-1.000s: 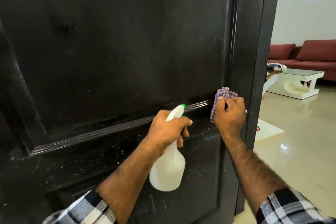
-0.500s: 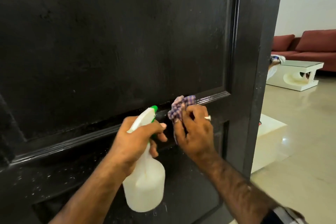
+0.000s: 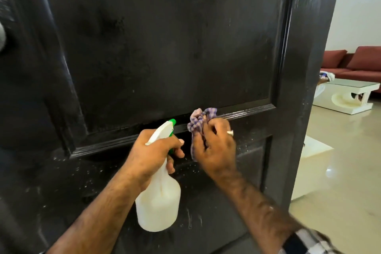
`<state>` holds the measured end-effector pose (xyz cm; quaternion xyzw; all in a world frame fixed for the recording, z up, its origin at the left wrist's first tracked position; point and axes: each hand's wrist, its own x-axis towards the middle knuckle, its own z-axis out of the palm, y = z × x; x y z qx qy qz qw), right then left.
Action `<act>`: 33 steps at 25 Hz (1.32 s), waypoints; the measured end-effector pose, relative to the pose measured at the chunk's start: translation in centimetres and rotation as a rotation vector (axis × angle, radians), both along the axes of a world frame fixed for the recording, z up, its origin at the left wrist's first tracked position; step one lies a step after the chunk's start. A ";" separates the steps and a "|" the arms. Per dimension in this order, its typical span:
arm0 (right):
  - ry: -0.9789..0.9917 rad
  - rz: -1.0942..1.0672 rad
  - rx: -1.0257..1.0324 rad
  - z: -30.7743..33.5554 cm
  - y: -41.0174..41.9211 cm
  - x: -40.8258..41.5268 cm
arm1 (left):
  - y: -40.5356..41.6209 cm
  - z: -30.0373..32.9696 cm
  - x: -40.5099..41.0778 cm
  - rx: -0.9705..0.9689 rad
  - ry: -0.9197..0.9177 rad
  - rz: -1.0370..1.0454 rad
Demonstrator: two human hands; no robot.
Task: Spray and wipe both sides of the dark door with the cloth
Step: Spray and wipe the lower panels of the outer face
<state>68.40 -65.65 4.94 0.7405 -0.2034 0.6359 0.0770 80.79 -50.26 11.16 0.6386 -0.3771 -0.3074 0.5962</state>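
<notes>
The dark panelled door (image 3: 165,47) fills most of the view, with pale specks and droplets across its lower rail. My left hand (image 3: 152,152) grips the neck of a white spray bottle (image 3: 158,202) with a green nozzle, held close to the door below the moulding. My right hand (image 3: 216,150) holds a bunched purple checked cloth (image 3: 199,119) and presses it against the horizontal moulding, just right of the nozzle. A ring shows on one finger of that hand.
The door's right edge (image 3: 317,68) stands open onto a room with a glossy pale floor (image 3: 340,192). A white coffee table (image 3: 348,97) and a red sofa (image 3: 358,64) sit beyond. A low white block (image 3: 313,146) lies on the floor near the door.
My right hand slid the cloth leftwards along the moulding from the door's right stile toward the bottle. The view shifted so that more of the door's left side shows.
</notes>
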 end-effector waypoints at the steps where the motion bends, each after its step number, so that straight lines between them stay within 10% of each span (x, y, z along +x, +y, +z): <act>1: 0.158 -0.012 -0.128 0.2 -1.7 -2.2 | 0.6 -0.1 -0.1 0.030 -0.008 -0.002; 3: 0.123 -0.184 -0.094 0.2 -5.7 -5.5 | 1.6 -0.7 -0.1 0.088 -0.008 0.023; 6: -0.546 -0.309 0.575 1.7 -8.0 -5.7 | 3.2 -0.5 0.2 0.087 0.005 0.025; 8: -0.667 -0.308 0.672 2.3 -4.8 -1.2 | 3.8 0.1 0.9 0.029 -0.023 0.016; 14: 0.208 0.114 -0.231 0.0 3.7 3.8 | 5.6 2.0 2.9 -0.066 -0.062 0.052; 23: -0.386 -0.151 0.201 -1.7 1.6 4.7 | 10.9 1.9 5.4 -0.081 0.025 0.196; 33: 0.182 0.193 -0.323 -1.4 13.1 15.4 | 17.0 0.9 8.6 -0.074 0.095 0.364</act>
